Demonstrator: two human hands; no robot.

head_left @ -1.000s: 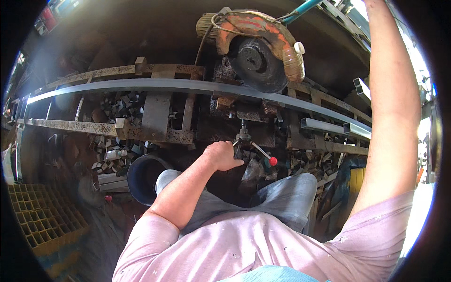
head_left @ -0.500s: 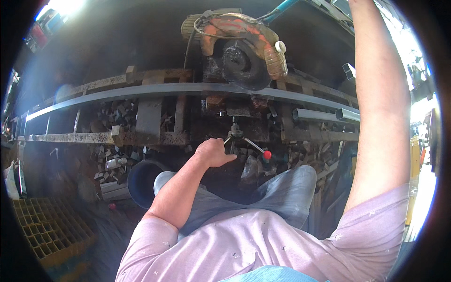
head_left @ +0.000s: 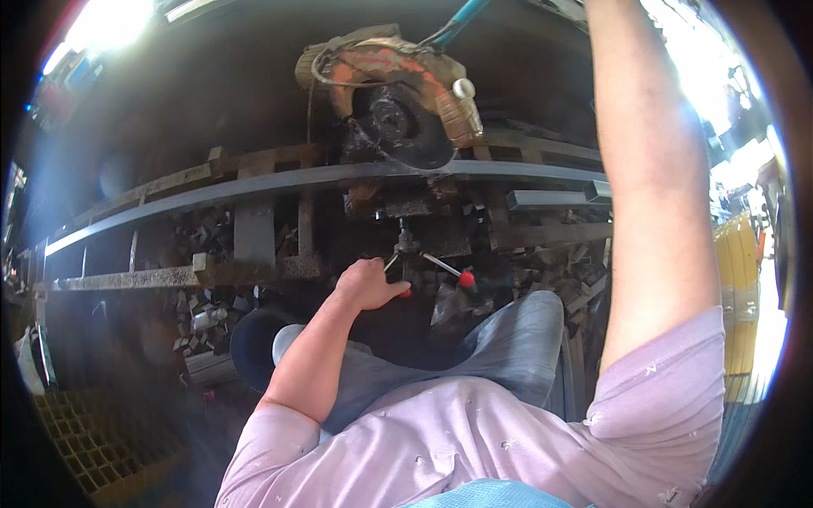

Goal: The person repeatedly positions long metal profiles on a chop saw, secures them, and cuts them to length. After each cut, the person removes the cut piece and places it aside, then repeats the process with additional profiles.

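Note:
My left hand (head_left: pixel 370 284) is closed around one spoke of a clamp handle (head_left: pixel 408 246), a metal hub with several rods and red ball knobs. One red knob (head_left: pixel 467 278) stands free to the right of the hub; another shows beside my thumb. My right arm (head_left: pixel 652 178) reaches up and forward past the top edge, so the hand is out of sight. Beyond the clamp, a long metal tube (head_left: pixel 279 181) lies across the bench. A worn orange cut-off saw (head_left: pixel 394 68) stands over it, its dark disc (head_left: pixel 415 135) close to the tube; contact is unclear.
Short metal tubes (head_left: pixel 546 200) rest on the right of the rusty frame (head_left: pixel 144 278). Many metal offcuts (head_left: pixel 207 317) lie beneath. A dark bucket (head_left: pixel 250 343) stands by my left knee, and a yellow grid-like stack (head_left: pixel 93 440) sits lower left.
The whole view has shifted, so saw and clamp appear farther left. A second red knob now shows by my left thumb. My left hand stays on the handle; my right arm remains raised.

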